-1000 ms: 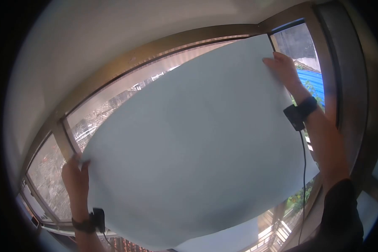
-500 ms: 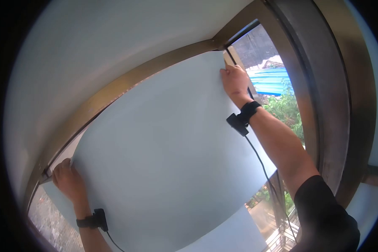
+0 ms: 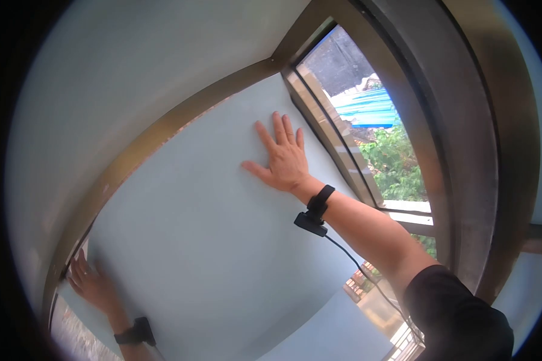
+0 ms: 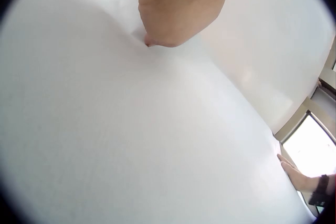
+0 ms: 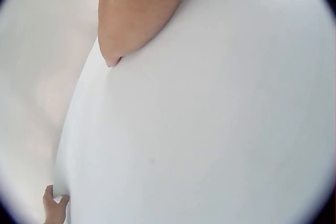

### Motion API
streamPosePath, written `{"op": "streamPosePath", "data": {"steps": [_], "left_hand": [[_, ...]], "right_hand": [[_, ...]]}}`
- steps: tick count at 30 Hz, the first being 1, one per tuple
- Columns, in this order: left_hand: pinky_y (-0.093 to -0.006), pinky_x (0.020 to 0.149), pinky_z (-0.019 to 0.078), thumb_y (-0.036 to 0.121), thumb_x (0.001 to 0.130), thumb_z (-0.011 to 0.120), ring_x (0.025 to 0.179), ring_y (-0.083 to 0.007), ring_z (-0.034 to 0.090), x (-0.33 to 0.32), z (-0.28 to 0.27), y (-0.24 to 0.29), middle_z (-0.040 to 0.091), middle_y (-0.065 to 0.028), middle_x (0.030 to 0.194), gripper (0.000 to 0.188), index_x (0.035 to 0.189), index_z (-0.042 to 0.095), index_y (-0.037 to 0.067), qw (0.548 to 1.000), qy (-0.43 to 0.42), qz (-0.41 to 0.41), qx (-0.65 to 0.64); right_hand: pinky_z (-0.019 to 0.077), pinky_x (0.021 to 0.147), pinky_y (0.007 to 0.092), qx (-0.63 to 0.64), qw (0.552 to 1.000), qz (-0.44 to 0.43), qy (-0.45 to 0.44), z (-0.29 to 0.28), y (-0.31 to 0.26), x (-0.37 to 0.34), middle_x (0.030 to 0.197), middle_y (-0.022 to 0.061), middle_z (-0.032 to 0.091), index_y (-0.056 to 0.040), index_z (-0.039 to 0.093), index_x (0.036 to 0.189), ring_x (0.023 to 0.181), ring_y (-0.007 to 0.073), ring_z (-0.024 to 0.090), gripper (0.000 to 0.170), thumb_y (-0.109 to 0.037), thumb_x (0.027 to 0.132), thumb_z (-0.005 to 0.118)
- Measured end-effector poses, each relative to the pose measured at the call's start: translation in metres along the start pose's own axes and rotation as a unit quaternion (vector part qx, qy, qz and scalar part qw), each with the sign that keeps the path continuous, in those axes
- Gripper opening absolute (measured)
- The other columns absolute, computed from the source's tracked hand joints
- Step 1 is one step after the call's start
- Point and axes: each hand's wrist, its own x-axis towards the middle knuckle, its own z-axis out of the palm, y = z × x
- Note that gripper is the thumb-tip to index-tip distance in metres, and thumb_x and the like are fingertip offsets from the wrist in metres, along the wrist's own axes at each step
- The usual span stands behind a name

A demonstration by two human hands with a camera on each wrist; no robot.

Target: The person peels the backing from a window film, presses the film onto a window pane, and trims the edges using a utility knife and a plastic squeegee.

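Observation:
A large pale blue-grey sheet [image 3: 205, 204] covers much of the window opening, its top edge along the brown metal frame [image 3: 190, 108]. My right hand [image 3: 280, 157] lies flat on its upper right part with fingers spread. At the sheet's left edge, beside the frame, my left hand [image 3: 93, 286] rests with fingers extended. The left wrist view shows the left hand [image 4: 178, 8] against the sheet [image 4: 136, 129], with the right hand [image 4: 298, 178] far off at the right. In the right wrist view the right hand [image 5: 139, 16] hides its own fingers; the left hand [image 5: 55, 209] is at lower left.
A pale ceiling [image 3: 126, 66] lies above the frame. Through the glass at the right show a blue roof [image 3: 367, 108] and green plants [image 3: 394, 162]. A second pale panel [image 3: 331, 331] is below the sheet. A black cable [image 3: 358, 262] trails from the right wrist camera.
The sheet's top edge has come up against the frame. My right hand has let go of the right edge and spread flat on the surface. My left hand's fingers have straightened, and the view has shifted.

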Motion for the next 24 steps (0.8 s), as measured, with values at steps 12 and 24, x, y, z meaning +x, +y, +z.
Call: {"op": "streamPosePath", "data": {"steps": [12, 24], "left_hand": [[-0.0688, 0.114, 0.0146, 0.046, 0.094, 0.058, 0.148, -0.0515, 0.013, -0.088, -0.054, 0.073, 0.021, -0.0286, 0.160, 0.077, 0.154, 0.033, 0.003, 0.982, -0.103, -0.068, -0.143], [-0.0722, 0.112, 0.0131, 0.055, 0.093, 0.058, 0.147, -0.0537, 0.015, -0.081, -0.045, 0.047, 0.023, -0.0293, 0.159, 0.083, 0.151, 0.036, 0.000, 0.963, -0.131, -0.148, -0.182]], "right_hand": [[0.0172, 0.117, 0.0610, -0.042, 0.995, -0.059, 0.065, 0.033, 0.032, 0.002, 0.163, 0.0185, 0.025, -0.0205, 0.035, 0.156, 0.151, 0.0386, 0.019, 0.077, -0.046, 0.090, 0.066], [0.0107, 0.120, 0.0606, -0.137, 0.982, -0.089, 0.097, 0.054, 0.067, 0.010, 0.166, 0.0103, 0.019, -0.0279, 0.029, 0.158, 0.154, 0.0318, 0.013, 0.070, -0.055, 0.097, 0.051]]}}
